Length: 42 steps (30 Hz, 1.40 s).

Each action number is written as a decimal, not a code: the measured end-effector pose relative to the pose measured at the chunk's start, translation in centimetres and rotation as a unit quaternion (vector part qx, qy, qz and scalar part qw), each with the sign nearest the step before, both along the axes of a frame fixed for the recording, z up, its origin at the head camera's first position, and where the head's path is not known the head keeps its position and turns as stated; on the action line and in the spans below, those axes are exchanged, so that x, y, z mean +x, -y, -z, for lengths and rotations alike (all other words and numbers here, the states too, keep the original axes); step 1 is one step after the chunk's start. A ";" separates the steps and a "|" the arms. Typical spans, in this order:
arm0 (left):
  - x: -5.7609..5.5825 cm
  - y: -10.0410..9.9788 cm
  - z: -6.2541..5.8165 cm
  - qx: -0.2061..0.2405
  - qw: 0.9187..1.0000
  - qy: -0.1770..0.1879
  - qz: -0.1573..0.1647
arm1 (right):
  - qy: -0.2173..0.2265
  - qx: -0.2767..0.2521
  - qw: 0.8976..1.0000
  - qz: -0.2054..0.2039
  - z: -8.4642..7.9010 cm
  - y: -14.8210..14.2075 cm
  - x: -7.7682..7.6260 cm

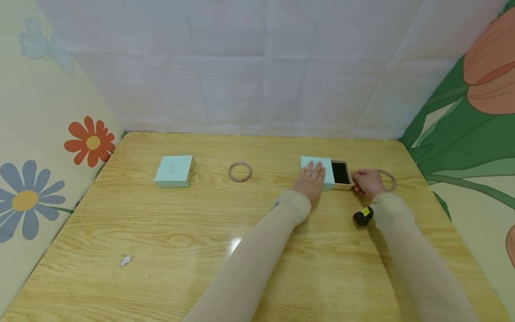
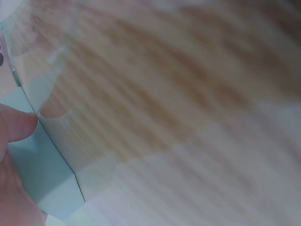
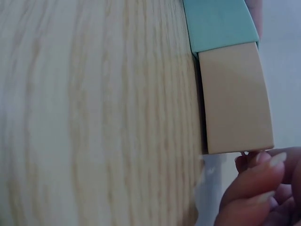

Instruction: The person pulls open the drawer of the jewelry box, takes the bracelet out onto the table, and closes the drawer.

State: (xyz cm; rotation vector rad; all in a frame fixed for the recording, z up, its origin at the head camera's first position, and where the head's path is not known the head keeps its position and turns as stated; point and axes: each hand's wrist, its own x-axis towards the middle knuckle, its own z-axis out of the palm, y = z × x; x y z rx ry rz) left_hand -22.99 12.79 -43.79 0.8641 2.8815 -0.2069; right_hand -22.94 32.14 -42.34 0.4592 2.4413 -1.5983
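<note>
A pale turquoise drawer box (image 1: 327, 175) lies on the table at the right, its tan inner drawer (image 3: 237, 99) partly out to the right and showing a black inside. My left hand (image 1: 311, 182) rests on the sleeve with fingers extended over the top. In the left wrist view, its thumb (image 2: 21, 123) touches the sleeve's side. At the drawer's outer end, my right hand (image 1: 367, 182) has curled fingers that pinch its end; what exactly lies between the fingertips is mostly hidden. Just beyond that hand is a pinkish bangle (image 1: 390, 180), partly covered by it.
A second turquoise box (image 1: 175, 171), closed, stands at the left of the wooden table (image 1: 181, 237). Another bangle (image 1: 240, 171) lies between the boxes. A small white scrap (image 1: 126, 260) is near the front left. White cloth (image 1: 241, 67) hangs behind the table.
</note>
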 end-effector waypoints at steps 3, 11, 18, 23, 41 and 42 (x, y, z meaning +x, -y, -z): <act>0.0 0.0 0.1 0.000 1.000 -0.001 0.000 | -0.001 -0.007 1.000 0.010 0.0 0.1 0.0; 0.0 0.0 0.1 0.002 1.000 -0.003 0.000 | 0.008 0.024 1.000 -0.001 0.2 0.2 -0.3; 0.0 0.1 -0.4 -0.002 1.000 0.013 0.000 | 0.005 0.002 1.000 0.000 0.2 0.8 -0.4; 0.1 0.1 -0.6 -0.002 1.000 0.023 0.000 | 0.006 -0.004 1.000 0.001 0.3 1.0 -0.4; 0.1 0.1 -0.3 0.000 1.000 0.007 0.002 | 0.016 0.005 1.000 -0.001 0.6 1.4 -0.9; 0.1 0.1 -0.2 0.001 1.000 0.004 0.002 | 0.017 0.006 1.000 -0.001 0.6 1.4 -0.9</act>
